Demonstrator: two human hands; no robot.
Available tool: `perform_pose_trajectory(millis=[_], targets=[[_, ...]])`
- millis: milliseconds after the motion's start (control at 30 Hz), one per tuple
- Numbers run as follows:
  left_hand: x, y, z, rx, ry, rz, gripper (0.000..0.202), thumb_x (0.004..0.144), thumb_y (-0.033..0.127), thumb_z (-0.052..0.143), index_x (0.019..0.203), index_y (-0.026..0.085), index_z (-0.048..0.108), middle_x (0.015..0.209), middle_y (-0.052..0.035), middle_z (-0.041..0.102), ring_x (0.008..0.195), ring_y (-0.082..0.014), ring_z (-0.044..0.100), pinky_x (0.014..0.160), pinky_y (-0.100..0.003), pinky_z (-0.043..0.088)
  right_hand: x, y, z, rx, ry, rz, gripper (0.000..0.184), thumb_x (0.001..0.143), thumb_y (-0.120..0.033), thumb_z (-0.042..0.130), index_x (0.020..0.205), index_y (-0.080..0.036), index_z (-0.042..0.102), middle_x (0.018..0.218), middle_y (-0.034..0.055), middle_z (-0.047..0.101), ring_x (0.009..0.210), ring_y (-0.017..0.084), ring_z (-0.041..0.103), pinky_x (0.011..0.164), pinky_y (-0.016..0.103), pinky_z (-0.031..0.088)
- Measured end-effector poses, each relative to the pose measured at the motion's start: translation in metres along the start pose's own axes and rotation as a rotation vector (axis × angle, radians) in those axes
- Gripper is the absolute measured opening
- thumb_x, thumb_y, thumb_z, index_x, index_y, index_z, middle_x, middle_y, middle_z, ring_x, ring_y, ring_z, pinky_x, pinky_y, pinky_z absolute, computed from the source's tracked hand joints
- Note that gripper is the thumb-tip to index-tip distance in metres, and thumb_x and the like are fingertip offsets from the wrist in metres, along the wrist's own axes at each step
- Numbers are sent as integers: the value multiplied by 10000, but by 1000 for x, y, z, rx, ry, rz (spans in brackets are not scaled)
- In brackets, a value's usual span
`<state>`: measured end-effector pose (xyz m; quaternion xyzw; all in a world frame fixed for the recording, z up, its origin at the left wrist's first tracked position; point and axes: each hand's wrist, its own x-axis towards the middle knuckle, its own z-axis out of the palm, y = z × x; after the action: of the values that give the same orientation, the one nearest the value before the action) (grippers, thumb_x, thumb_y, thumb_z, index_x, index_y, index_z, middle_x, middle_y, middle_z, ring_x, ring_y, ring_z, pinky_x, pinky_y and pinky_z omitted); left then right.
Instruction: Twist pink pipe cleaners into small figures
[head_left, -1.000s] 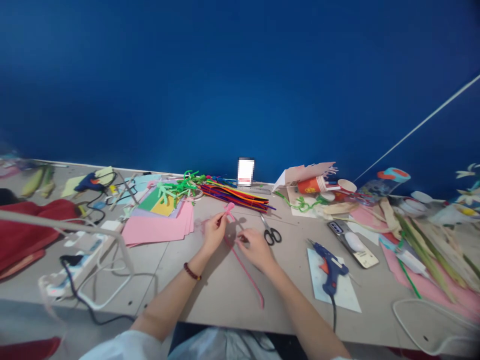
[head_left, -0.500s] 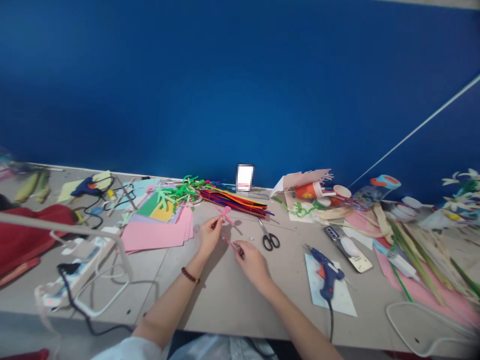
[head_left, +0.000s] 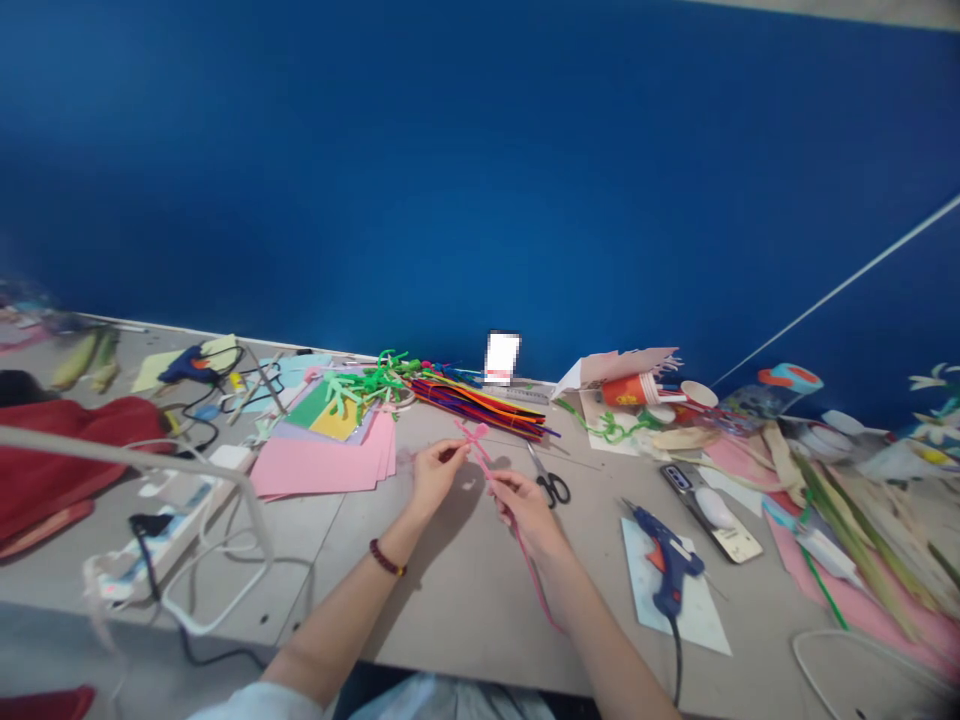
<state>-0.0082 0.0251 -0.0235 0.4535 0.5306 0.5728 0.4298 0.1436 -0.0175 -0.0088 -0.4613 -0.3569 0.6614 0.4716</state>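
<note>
A pink pipe cleaner runs through my right hand, whose fingers pinch it, and its long tail hangs down beside my right wrist. At its upper end the pink stem is bent into a small looped shape. My left hand is closed in a pinch at the left side of that looped shape; the exact grip between thumb and forefinger is small. Just right of my right hand lies a pair of black-handled scissors. Behind both hands sits a bundle of coloured pipe cleaners.
Pink paper sheets and green bent pipe cleaners lie to the left, near a power strip. On the right are a blue glue gun, a phone and paper cups. A blue wall stands behind.
My right hand has come up closer to the left one, and the pink pipe cleaner's long tail now shows below it. The view has shifted slightly left.
</note>
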Motion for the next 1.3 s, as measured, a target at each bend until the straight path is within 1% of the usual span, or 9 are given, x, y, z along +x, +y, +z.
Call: perform_pose_trajectory(millis=[67,167,300,433,600,833,1100,1200,1300], targets=[[-2,1,1,-26,-21,-26,201,640,300,698,762,141,719,622,-31,676,548,-126,575,530,-227,450,7,5,4,-127,87,-94,338,601,-439,721,778,-154,680,559,-13,584,374,53,356,349,190,247],[-4,2,4,-74,-48,-77,185,602,288,719,713,139,706,595,-25,663,530,-119,567,521,-222,446,10,14,6,-262,192,-233,355,660,-472,669,794,-143,681,552,2,601,382,75,407,371,207,308],[-8,3,7,-116,-104,-142,216,586,306,741,716,139,695,612,-26,666,528,-113,563,514,-216,444,5,17,2,-410,248,-334,328,748,-443,586,813,-138,687,602,29,637,449,117,508,402,215,368],[-10,5,10,-155,-157,-185,263,559,331,767,722,142,685,620,-23,663,544,-115,565,494,-207,436,3,14,-2,-514,278,-435,268,779,-371,552,788,-143,694,696,57,683,581,155,605,546,239,467],[-12,13,9,-142,-210,-206,278,613,394,738,705,136,689,587,-19,640,510,-100,529,462,-199,389,4,17,-4,-602,297,-479,256,798,-350,537,805,-151,699,715,64,689,593,163,610,580,258,487],[-12,15,8,-180,-183,-257,308,597,419,746,680,129,678,519,11,586,420,-60,429,412,-193,318,3,20,-6,-660,302,-511,236,808,-320,523,809,-170,704,744,62,694,629,169,613,618,269,493],[-13,6,10,-267,-198,-318,306,611,395,748,720,120,670,526,14,589,418,-52,441,406,-180,312,1,21,-9,-684,317,-525,248,823,-330,517,829,-166,702,760,61,696,642,171,616,641,272,484],[-12,1,10,-339,-196,-381,298,586,369,764,720,124,660,546,9,602,430,-57,464,405,-178,317,0,20,-9,-718,322,-552,272,839,-348,500,848,-172,707,772,63,702,639,170,613,637,267,474],[-12,0,12,-444,-258,-438,279,559,335,781,672,124,638,555,2,602,467,-69,499,407,-176,328,-1,18,-10,-823,344,-561,315,857,-385,478,822,-182,717,732,62,704,598,167,596,603,261,449]])
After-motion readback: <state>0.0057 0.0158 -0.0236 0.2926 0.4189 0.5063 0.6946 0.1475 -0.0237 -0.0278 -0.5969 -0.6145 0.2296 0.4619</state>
